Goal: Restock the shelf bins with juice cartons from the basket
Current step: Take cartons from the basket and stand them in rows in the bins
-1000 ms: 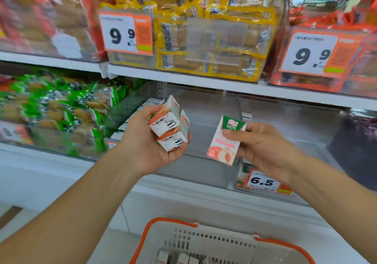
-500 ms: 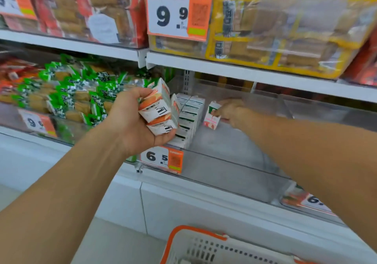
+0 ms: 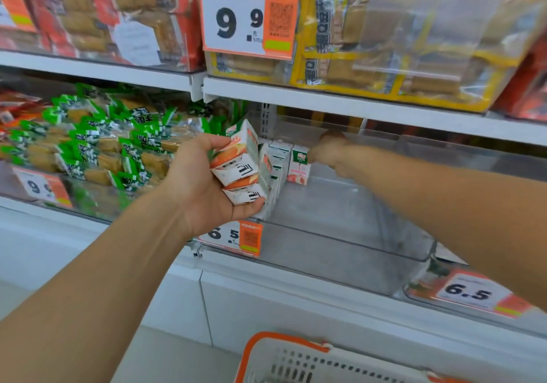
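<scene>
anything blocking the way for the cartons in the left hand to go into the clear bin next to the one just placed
Nothing visible does. The juice cartons in the left hand face an open clear bin, bare beside the placed carton. Only the right hand reaches in there.

Hands: two, the left hand (image 3: 204, 181) and the right hand (image 3: 328, 153).
Juice cartons in the left hand: two (image 3: 241, 169), stacked.
Juice cartons at the right hand: one (image 3: 299, 165), upright in the clear bin (image 3: 340, 234).
Cartons in the row beside it (image 3: 279, 157): several, exact number unclear.
Price tags reading 9.9: two (image 3: 248, 15), one blurred at left.
Price tags reading 6.5: two (image 3: 470, 292).
Baskets: one (image 3: 284, 353).
Green snack packs (image 3: 97, 145): many, too blurred to count.
</scene>
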